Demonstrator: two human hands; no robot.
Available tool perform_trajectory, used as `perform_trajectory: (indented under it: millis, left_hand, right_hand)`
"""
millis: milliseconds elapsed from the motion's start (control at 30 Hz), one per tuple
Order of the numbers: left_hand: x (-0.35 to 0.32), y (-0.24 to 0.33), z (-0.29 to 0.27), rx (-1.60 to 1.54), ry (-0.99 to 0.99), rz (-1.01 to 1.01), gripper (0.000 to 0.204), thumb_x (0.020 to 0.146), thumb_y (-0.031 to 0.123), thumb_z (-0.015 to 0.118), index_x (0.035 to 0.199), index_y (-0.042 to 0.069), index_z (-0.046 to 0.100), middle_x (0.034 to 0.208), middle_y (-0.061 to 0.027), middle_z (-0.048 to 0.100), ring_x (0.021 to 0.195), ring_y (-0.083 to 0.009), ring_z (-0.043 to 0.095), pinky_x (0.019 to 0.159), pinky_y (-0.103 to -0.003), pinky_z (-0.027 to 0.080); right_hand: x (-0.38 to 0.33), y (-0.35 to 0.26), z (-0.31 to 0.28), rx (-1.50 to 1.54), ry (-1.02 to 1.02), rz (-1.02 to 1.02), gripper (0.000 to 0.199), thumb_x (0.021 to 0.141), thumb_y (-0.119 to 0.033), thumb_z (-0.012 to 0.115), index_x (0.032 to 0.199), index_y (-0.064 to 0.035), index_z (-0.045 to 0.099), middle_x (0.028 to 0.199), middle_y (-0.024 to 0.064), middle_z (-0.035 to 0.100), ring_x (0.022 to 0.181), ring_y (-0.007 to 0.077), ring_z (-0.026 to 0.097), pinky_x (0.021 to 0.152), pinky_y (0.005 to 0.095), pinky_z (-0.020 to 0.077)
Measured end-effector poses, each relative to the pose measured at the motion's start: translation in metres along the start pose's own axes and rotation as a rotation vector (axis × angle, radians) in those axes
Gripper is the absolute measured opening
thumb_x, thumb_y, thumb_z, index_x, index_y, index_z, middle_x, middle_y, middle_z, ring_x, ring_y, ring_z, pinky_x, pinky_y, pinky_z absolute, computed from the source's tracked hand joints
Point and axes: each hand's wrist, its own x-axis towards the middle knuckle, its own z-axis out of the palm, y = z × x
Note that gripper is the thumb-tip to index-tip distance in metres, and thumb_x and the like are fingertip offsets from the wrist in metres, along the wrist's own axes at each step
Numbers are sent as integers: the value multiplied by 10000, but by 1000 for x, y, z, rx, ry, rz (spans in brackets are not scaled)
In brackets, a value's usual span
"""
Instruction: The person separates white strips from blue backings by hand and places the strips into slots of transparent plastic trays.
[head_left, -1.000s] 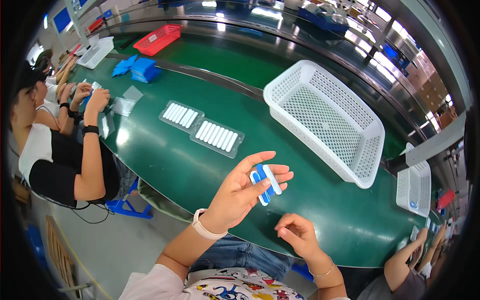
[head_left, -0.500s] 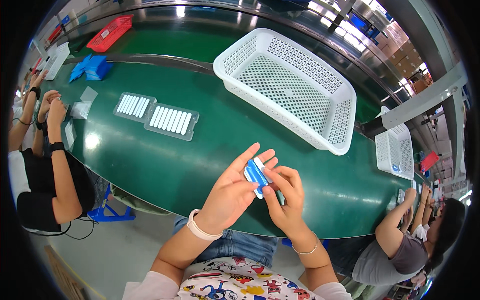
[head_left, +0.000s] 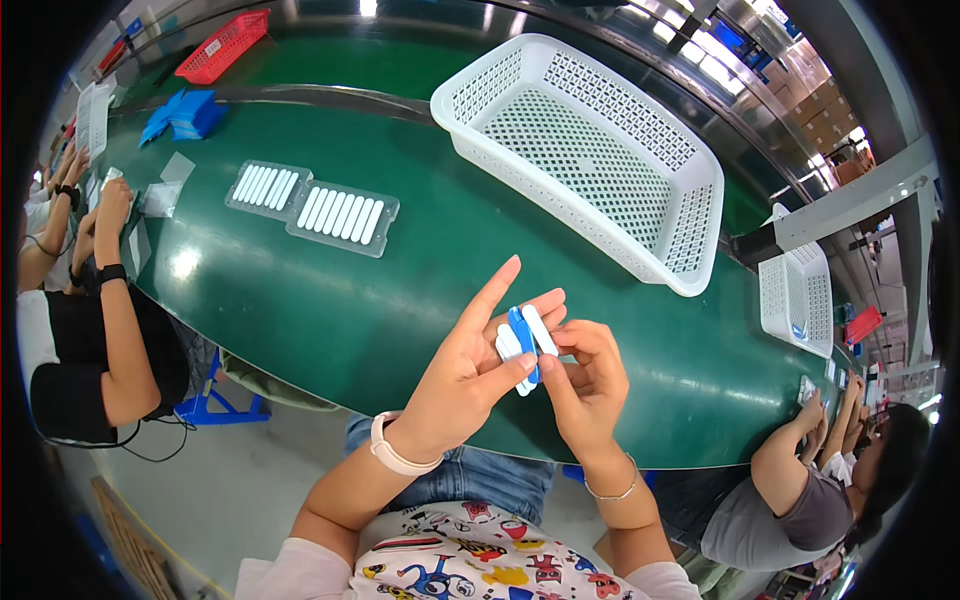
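My left hand (head_left: pixel 462 365) is closed on a small bundle of white rounded strips (head_left: pixel 507 345) and a blue strip (head_left: pixel 524 332), with the thumb pressing across them and the index finger stretched out. Close against the bundle, my right hand (head_left: pixel 590 385) pinches a white rounded strip (head_left: pixel 540 330) between thumb and fingers, tilted away from the blue one. Both hands are above the near edge of the green table (head_left: pixel 420 290). Fingers partly hide the lower ends of the strips.
Two clear trays (head_left: pixel 383 238) with rows of white strips lie to the left. A big white perforated basket (head_left: pixel 580 192) stands at the far right. Blue pieces (head_left: pixel 195 115) and a red basket (head_left: pixel 225 48) are farther left. Co-workers sit at both sides.
My right hand has shifted slightly right, and the white strip it pinches now stands apart at an angle. The blue piece has turned and shows narrower, with more white strips visible beside it.
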Motion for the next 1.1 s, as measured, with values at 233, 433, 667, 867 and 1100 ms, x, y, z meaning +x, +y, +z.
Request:
perform_trajectory:
  millis: [233,433,667,867,1100]
  left_hand:
    - [-5,5,4,-121,75,21,671,898,-48,461,1477,84,148,1368,-248,405,1291,-324,416,1056,-428,374]
    - [5,-15,-7,-876,193,-223,253,958,211,478,1146,43,500,840,-54,527,769,-162,526,757,-324,459]
    - [-13,18,-61,-759,247,-179,347,979,352,447,708,135,433,513,48,220,418,-83,185,414,-243,196]
    - [-43,61,-110,-415,333,190,394,1003,356,373,675,142,408,459,41,145,412,-91,179,414,-250,183]
    - [-49,76,-90,14,485,380,357,1009,265,375,1356,215,309,849,-65,465,481,-69,295,440,-200,278]
  right_hand:
    - [2,1,-2,-48,-86,-58,226,799,53,641,1016,18,590,1068,139,524,850,163,573,636,241,538]
    - [-13,4,2,-62,-7,-182,421,806,11,577,1209,-4,454,1254,157,389,824,173,518,692,276,467]
    - [-10,4,3,-28,-12,-65,355,848,-29,547,1194,-16,471,1241,138,403,781,157,502,730,286,443]
    - [-8,8,4,-76,-100,-95,287,850,-14,553,1131,-19,497,1173,142,451,732,149,504,686,279,453]
    - [-9,-3,15,20,-227,314,148,862,5,547,1006,10,584,991,107,545,780,133,529,685,249,451]
